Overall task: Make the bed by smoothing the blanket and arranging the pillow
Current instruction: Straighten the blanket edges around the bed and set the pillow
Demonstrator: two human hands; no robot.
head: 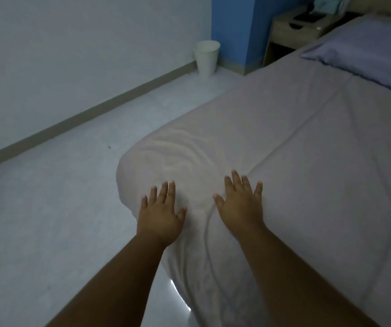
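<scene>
A: From the head camera, what are the hands doing?

B: Both lie palm-down on the pale pinkish-grey fabric blanket (272,142) at the rounded near corner of the bed. The left hand (160,212) sits at the corner's edge, where the cloth curves down toward the floor. The right hand (240,204) is just beside it, further onto the top of the bed. The two are apart, not touching.

A: Are the fingers gripping anything?

B: No. The fingers are spread and flat on both hands, pressed against the cloth and holding nothing.

A: How does the blanket look?

B: It covers the mattress. There are curved wrinkles just beyond the left hand and folds running down the side below the wrists. A long crease starts near the right fingertips and runs diagonally toward the head of the bed.

A: And the pillow?

B: The lavender-blue rectangular pillow (366,55) lies flat at the far end, upper right, well apart from the hands.

A: Anything else around?

B: A white tapered plastic bin (206,57) stands on the pale glossy floor (60,208) against the wall, and a light wooden bedside table (293,31) stands beside the head of the bed.
</scene>
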